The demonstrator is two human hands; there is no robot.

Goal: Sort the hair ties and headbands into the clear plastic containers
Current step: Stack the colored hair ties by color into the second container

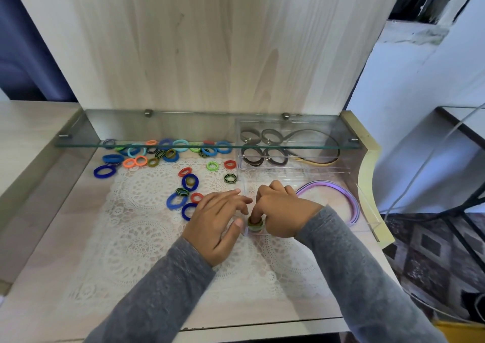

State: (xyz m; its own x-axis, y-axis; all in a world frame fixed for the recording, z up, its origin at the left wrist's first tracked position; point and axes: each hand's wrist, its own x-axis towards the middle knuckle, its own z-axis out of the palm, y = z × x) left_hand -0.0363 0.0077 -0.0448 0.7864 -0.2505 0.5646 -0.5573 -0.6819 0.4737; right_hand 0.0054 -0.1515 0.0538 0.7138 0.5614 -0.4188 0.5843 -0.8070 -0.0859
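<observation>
The right hand [280, 211] pinches olive hair ties [255, 225] into the clear container [371, 213] at its near-left corner (left hand [220, 219] lies relaxed beside it). Next, probably: let go and fetch loose ties [175, 200] from mid-bench.

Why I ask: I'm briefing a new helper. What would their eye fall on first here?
Bright hair ties lie scattered over the left and back of the lace mat. At centre, the right hand has a finger through stacked olive ties in the near clear container, the left hand alongside. Lilac headbands curve at its right.
</observation>
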